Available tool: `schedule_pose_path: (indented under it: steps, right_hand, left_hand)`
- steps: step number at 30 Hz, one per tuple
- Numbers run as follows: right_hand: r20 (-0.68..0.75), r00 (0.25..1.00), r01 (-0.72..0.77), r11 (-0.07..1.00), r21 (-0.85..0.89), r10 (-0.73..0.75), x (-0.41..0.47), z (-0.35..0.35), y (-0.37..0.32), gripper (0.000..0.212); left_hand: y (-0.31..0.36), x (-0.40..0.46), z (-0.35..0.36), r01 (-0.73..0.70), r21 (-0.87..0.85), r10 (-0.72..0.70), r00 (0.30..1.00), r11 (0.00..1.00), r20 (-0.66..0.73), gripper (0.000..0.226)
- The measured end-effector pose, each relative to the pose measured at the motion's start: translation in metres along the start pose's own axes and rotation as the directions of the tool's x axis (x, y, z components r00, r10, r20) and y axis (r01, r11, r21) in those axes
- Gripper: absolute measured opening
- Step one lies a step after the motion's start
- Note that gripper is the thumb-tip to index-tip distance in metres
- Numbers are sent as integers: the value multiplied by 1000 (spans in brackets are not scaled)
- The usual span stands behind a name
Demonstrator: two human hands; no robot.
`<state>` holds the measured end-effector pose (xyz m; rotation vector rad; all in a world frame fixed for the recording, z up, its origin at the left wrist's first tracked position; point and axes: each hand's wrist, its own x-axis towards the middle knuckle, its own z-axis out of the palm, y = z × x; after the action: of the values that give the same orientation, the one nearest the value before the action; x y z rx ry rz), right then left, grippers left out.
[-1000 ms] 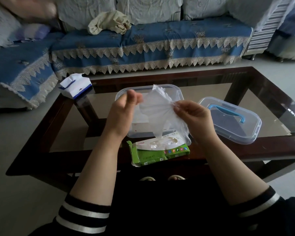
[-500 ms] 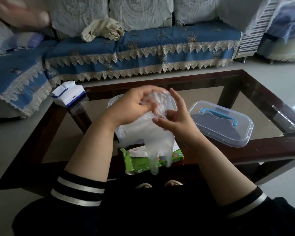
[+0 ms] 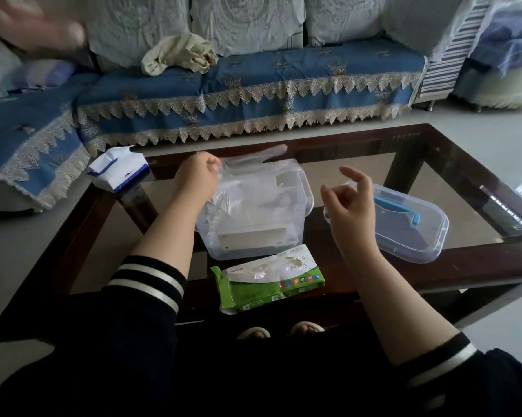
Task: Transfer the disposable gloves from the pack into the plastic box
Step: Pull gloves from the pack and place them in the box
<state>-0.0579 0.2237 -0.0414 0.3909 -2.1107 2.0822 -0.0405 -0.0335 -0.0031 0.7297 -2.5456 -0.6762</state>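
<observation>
A clear plastic box [image 3: 306, 203] stands open in the middle of the glass table. My left hand [image 3: 198, 177] pinches a thin transparent glove [image 3: 247, 164] at the box's far left rim, and the glove drapes over the opening. More clear gloves lie bunched inside the box. My right hand [image 3: 348, 201] hovers to the right of the box with loosely curled fingers and holds nothing. The green and white glove pack [image 3: 271, 279] lies at the table's near edge, its torn top showing gloves inside.
The box's clear lid [image 3: 404, 236] with a blue handle lies right of the box. A white and blue tissue pack [image 3: 118, 170] sits at the table's far left corner. A blue sofa with lace trim [image 3: 247, 85] stands behind the dark-framed table [image 3: 479, 260].
Both hands held the glove above the pack and box. Now my right hand has let go and drawn right, while my left hand has carried the glove over the box.
</observation>
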Motion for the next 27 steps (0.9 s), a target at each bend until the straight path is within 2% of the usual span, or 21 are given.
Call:
schedule_pose_path:
  steps: [1, 5, 7, 9, 12, 14, 16, 17, 18, 19, 20, 21, 23, 25, 27]
  right_hand:
    - [48, 999, 23, 999, -21, -22, -3, 2, -1, 31]
    - [258, 966, 66, 990, -123, -32, -14, 12, -1, 10]
    - [397, 917, 77, 971, -226, 20, -18, 15, 3, 6]
    - [530, 844, 139, 923, -359, 79, -22, 17, 8, 8]
    - [657, 739, 247, 848, -469, 148, -27, 19, 10, 11]
    - [715, 685, 337, 810, -480, 139, -28, 21, 14, 20]
    - [743, 658, 386, 790, -476, 126, -28, 23, 19, 26]
    - [751, 647, 393, 787, -475, 131, -29, 25, 21, 28]
    - [759, 634, 393, 785, -480, 147, -29, 27, 25, 28]
    - [765, 620, 390, 779, -491, 172, -30, 28, 28, 27]
    - [767, 608, 385, 769, -510, 204, -30, 29, 31, 25]
    - [767, 598, 385, 755, -530, 233, -31, 30, 34, 22]
    - [761, 592, 390, 733, -557, 264, -31, 31, 38, 18]
    - [752, 604, 386, 729, -565, 263, -31, 31, 40, 20]
    - [745, 611, 381, 726, -572, 266, -31, 29, 39, 23]
  left_hand:
    - [-2, 1, 4, -25, 88, 20, 998, 996, 58, 13]
    - [-4, 1, 16, -137, 356, 11, 942, 924, 335, 62]
    - [-6, -2, 20, -198, 471, -34, 898, 859, 438, 72]
    - [-6, -2, 21, -223, 513, -50, 884, 829, 466, 72]
    - [1, -11, 11, -222, 551, -10, 922, 804, 387, 62]
    - [6, -23, 0, -219, 572, 61, 958, 790, 281, 50]
    - [9, -43, -9, -233, 491, 217, 972, 839, 91, 31]
    - [12, -57, -13, -261, 405, 293, 956, 876, -17, 22]
    - [16, -71, -16, -293, 297, 325, 943, 909, -65, 17]
    - [20, -84, -18, -304, 183, 314, 949, 935, -23, 15]
    - [24, -98, -19, -278, 84, 268, 957, 957, 113, 14]
    - [25, -110, -17, -224, 25, 207, 930, 974, 303, 14]
    - [19, -126, -9, -163, 52, 102, 803, 985, 586, 22]
    - [9, -133, 4, -214, 163, 44, 722, 963, 690, 43]
    - [1, -136, 15, -287, 221, 50, 706, 932, 707, 61]
